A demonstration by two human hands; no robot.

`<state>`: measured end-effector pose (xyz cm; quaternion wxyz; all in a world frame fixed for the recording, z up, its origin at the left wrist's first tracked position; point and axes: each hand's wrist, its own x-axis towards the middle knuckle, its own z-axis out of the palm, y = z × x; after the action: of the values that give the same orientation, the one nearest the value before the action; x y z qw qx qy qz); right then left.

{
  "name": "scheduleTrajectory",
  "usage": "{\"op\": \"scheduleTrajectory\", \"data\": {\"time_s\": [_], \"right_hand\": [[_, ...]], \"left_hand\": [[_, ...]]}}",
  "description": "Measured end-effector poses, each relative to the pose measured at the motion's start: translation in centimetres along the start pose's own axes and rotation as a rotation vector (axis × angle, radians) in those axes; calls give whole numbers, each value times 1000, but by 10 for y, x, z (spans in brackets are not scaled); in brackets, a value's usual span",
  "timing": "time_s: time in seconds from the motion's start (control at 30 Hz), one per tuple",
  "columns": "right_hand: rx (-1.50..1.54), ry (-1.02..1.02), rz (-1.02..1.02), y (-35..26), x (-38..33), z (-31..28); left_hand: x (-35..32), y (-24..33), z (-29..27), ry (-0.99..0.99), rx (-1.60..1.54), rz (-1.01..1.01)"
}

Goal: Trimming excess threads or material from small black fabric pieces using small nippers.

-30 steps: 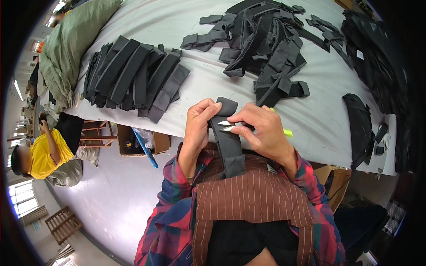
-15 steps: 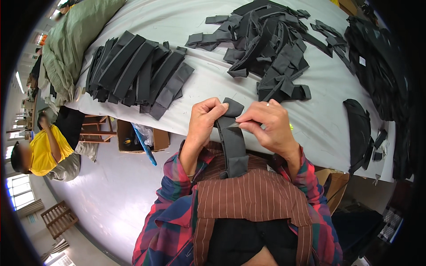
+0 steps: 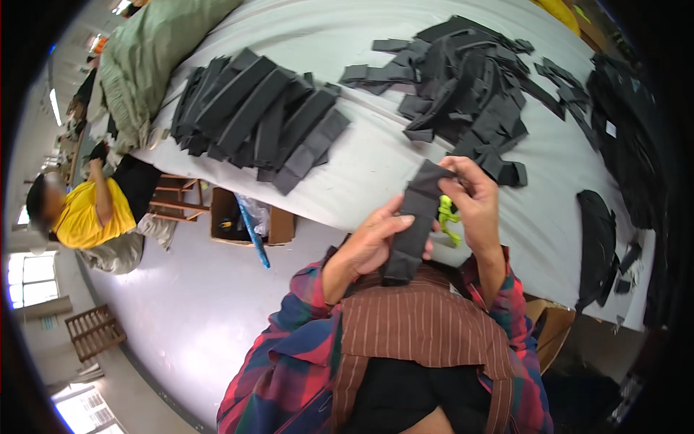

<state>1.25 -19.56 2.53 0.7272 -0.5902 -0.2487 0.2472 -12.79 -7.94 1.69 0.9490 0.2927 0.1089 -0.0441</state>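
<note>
Both hands gripping one black strap (image 3: 413,224): left hand (image 3: 374,242) pinching mid-length, right hand (image 3: 473,195) holding top. Better keeping it taut.

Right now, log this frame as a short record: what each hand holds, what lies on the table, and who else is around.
left hand: grips the middle of a dark grey fabric strip
right hand: pinches the strip's upper end
yellow-green tool: between the hands, by the right palm; kind unclear
table: white-covered, behind the hands
left stack: grey strips laid side by side
loose heap: black pieces, jumbled, upper right
other person: yellow shirt, at far left below the table edge
</note>
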Motion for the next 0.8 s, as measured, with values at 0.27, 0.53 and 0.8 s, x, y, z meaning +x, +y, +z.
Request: {"op": "scheduleTrajectory", "data": {"time_s": [0.27, 0.53, 0.8], "right_hand": [[558, -273, 132, -18, -16, 7], [192, -127, 280, -18, -23, 11], [206, -38, 189, -8, -26, 4]], "left_hand": [[-12, 25, -10, 199, 213, 88], [-3, 45, -5, 69, 617, 386], [5, 56, 12, -9, 1193, 511]]}}
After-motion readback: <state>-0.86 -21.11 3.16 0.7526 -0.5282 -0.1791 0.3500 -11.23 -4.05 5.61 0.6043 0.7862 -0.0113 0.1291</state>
